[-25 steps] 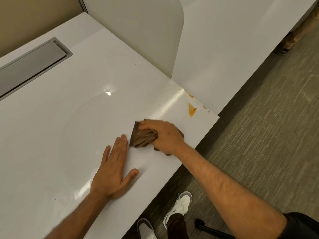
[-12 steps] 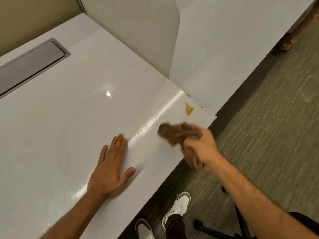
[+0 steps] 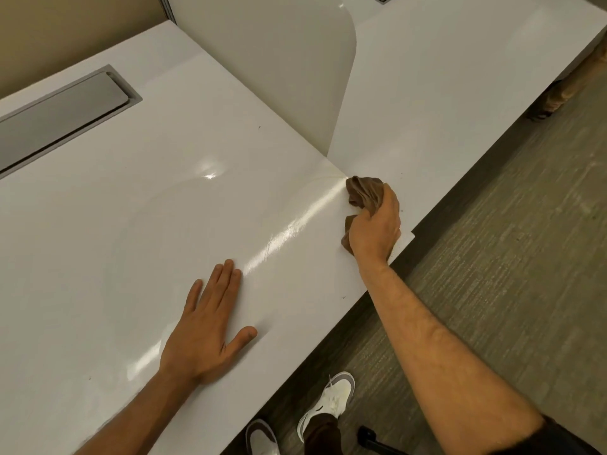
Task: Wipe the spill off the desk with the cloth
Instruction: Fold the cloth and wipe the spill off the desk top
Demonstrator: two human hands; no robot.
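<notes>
My right hand (image 3: 374,224) grips a bunched brown cloth (image 3: 364,192) and presses it on the white desk (image 3: 147,224) at its right corner, by the seam with the neighbouring desk. The orange spill is hidden under the hand and cloth. Flat on the desk nearer to me lies my left hand (image 3: 207,326), fingers spread, holding nothing.
A white curved divider panel (image 3: 279,67) stands between the two desks just behind the cloth. A grey cable hatch (image 3: 59,116) sits in the desk at the far left. The desk edge runs diagonally; below it are carpet, my shoes (image 3: 331,399) and a chair base (image 3: 377,441).
My right hand lifted the cloth from the desk middle, swung it right, and now has it pressed over the corner where the orange spill was visible. My left hand stayed put.
</notes>
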